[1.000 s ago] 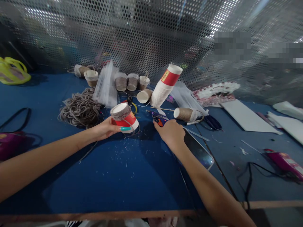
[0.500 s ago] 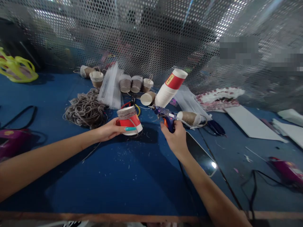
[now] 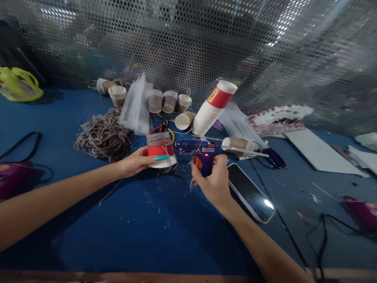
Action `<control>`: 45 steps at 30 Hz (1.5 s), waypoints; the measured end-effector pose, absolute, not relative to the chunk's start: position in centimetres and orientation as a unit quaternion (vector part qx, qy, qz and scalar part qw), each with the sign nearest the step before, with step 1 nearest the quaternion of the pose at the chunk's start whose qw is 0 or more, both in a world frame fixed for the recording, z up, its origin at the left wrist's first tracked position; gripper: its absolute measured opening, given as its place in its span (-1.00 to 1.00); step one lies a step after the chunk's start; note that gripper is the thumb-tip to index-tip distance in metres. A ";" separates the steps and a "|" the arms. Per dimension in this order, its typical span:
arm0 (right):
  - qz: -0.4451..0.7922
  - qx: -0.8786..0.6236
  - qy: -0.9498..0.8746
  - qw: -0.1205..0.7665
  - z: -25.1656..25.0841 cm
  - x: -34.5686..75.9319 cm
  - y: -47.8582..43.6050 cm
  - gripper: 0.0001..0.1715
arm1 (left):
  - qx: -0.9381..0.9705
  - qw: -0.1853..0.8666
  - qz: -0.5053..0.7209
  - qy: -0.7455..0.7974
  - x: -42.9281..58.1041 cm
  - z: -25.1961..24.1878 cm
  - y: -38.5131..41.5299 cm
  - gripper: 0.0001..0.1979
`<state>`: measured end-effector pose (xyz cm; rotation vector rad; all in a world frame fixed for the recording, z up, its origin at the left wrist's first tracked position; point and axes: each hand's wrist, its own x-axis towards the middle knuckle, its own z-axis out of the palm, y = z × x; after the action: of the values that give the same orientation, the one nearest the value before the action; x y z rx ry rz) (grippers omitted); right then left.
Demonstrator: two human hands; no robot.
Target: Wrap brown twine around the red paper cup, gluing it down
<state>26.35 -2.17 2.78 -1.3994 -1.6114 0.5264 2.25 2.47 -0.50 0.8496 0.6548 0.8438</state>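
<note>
The right hand (image 3: 215, 177) curls around the grip of a glue gun (image 3: 193, 146), its nozzle (image 3: 173, 144) at the side of a red-and-white cup (image 3: 159, 152), near the wound cord (image 3: 159, 138); whether it touches, I cannot tell. The left hand (image 3: 136, 162) pinches that cup between thumb and fingers. It would seem wise to hold the cup steady, squeeze the trigger (image 3: 198, 162) gently and keep skin off the nozzle. Pale scraps (image 3: 159, 210) fleck the blue tabletop (image 3: 132, 243); farther back, a cord heap (image 3: 103, 135) and leaning cup stack (image 3: 207, 112) precede a perforated screen (image 3: 188, 47).
</note>
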 end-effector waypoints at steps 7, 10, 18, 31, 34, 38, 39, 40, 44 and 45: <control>0.205 -0.561 -0.665 0.448 3.0 26.3 -2.2 -0.53 | 0.404 0.776 0.386 0.292 2.2 -0.7 2.4 -0.50; 0.195 -0.564 -0.665 0.449 3.0 26.3 -2.2 -0.53 | 0.398 0.780 0.384 0.293 2.3 -0.5 2.4 -0.48; 0.213 -0.555 -0.664 0.453 2.9 26.3 -2.2 -0.55 | 0.403 0.776 0.381 0.300 2.2 -0.3 2.3 -0.50; 0.212 -0.558 -0.662 0.454 2.6 26.6 -2.1 -0.57 | 0.382 0.779 0.388 0.311 2.1 -0.4 2.3 -0.47; 0.211 -0.560 -0.661 0.453 2.5 26.6 -2.1 -0.58 | 0.363 0.783 0.395 0.314 2.0 -0.3 2.3 -0.46; 0.218 -0.562 -0.657 0.453 2.4 26.8 -2.0 -0.58 | 0.365 0.790 0.392 0.298 1.8 -0.3 2.3 -0.52; 0.219 -0.562 -0.656 0.453 2.4 26.8 -2.0 -0.58 | 0.367 0.792 0.391 0.293 1.8 -0.4 2.3 -0.52; 0.223 -0.563 -0.654 0.453 2.4 26.8 -2.0 -0.58 | 0.369 0.793 0.390 0.289 1.8 -0.4 2.3 -0.53; 0.230 -0.569 -0.650 0.449 2.3 27.0 -1.8 -0.59 | 0.366 0.793 0.387 0.297 1.8 -0.3 2.3 -0.50; 0.226 -0.570 -0.650 0.449 2.3 27.0 -1.8 -0.59 | 0.362 0.792 0.386 0.303 1.8 -0.3 2.3 -0.49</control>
<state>27.01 -1.81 2.31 -1.4094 -1.6082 0.5599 1.76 2.29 -0.27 0.7792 0.6520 0.8300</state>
